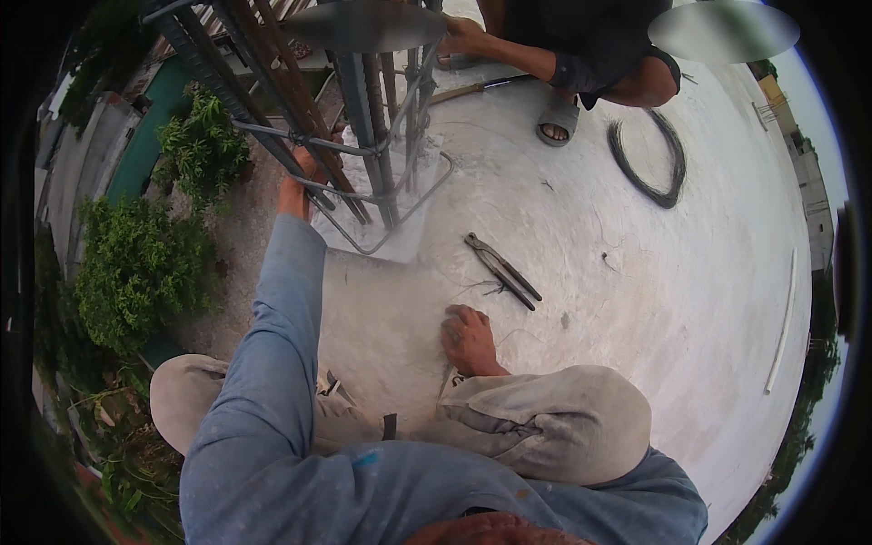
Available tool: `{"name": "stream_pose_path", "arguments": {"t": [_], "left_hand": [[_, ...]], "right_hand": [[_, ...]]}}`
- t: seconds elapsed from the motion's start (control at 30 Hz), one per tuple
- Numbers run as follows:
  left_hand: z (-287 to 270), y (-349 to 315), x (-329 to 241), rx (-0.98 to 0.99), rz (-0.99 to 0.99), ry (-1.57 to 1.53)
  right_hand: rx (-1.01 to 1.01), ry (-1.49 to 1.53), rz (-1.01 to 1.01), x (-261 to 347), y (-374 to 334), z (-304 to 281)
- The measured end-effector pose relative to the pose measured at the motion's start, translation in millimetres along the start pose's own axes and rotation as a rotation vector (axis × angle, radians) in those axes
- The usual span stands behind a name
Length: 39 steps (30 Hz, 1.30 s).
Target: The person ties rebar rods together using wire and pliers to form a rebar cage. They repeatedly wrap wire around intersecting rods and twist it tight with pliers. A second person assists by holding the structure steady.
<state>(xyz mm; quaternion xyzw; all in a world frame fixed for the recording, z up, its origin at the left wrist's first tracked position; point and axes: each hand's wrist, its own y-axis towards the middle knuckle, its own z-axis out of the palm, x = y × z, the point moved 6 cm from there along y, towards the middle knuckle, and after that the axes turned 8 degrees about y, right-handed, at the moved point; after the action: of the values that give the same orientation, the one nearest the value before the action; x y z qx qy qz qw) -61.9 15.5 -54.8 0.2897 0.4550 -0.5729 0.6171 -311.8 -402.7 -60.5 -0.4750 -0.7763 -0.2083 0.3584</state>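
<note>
On the left, a column of upright rebar [374, 136] is ringed by bent steel stirrups [345, 193]. My left hand [310, 167] reaches to it at arm's length and is closed around a bar, its fingers partly hidden behind the steel. Close to my right knee, my right hand [469, 340] is low over the pale concrete, fingers curled and pressed together; whatever they may hold is hidden. Just beyond it lie long-handled pincers [504, 271], with small bits of dark tie wire [495, 290] beside the handles.
A co-worker [599, 59] crouches across from me, one hand at the rebar. A coil of tie wire [668, 173] lies near the co-worker's sandal [557, 122]. At right is a long white rod [781, 322]. Left of the slab edge, leafy trees [141, 272] stand lower down.
</note>
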Motion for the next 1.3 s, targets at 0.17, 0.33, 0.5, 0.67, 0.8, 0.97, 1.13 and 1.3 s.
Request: {"name": "stream_pose_path", "arguments": {"t": [0.17,0.33,0.5,0.67,0.8,0.97,1.13,1.3], "left_hand": [[-16,25,12,0.106,-0.008,-0.059],[-60,47,31,0.176,0.097,0.213],[-75,49,41,0.176,0.056,0.183],[-72,66,36,0.192,0.063,0.185],[-79,84,35,0.164,0.1,0.221],[-55,74,26,0.46,0.028,0.036],[-28,43,9,0.454,-0.054,-0.007],[-31,30,1,0.245,-0.128,0.045]], "right_hand": [[-0.016,-0.018,-0.026,-1,2,-6],[-0.021,-0.003,-0.039,5,1,-12],[-0.006,-0.042,-0.024,3,2,-7],[0.019,-0.071,0.012,-6,1,-1],[-0.032,-0.008,-0.04,-4,1,-4],[-0.056,0.011,-0.089,-4,2,-9],[-0.102,0.188,-0.04,-9,2,-20],[-0.379,0.289,-0.03,-49,40,-84]]}}
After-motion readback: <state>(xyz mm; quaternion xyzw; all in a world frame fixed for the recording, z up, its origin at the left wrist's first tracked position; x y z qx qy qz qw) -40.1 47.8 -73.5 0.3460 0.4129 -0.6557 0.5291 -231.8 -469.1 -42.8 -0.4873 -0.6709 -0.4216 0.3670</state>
